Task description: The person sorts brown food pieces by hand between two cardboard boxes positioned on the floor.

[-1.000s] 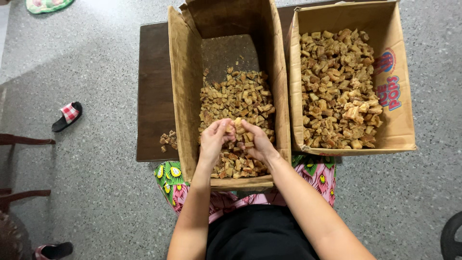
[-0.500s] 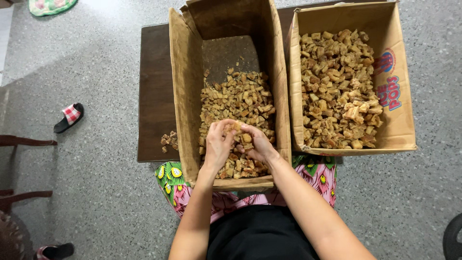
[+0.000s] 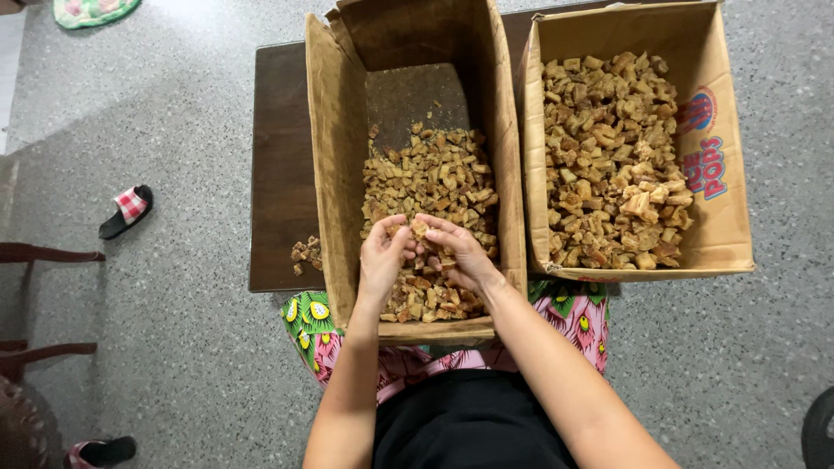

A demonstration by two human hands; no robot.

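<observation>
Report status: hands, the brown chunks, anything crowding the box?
Left hand and right hand together, pinching one brown chunk over left box. Right box alongside, not blocking.

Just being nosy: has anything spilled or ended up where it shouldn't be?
Yes. A small heap of brown chunks lies on the dark wooden table, outside the tall cardboard box. A single checked slipper lies alone on the grey floor.
</observation>
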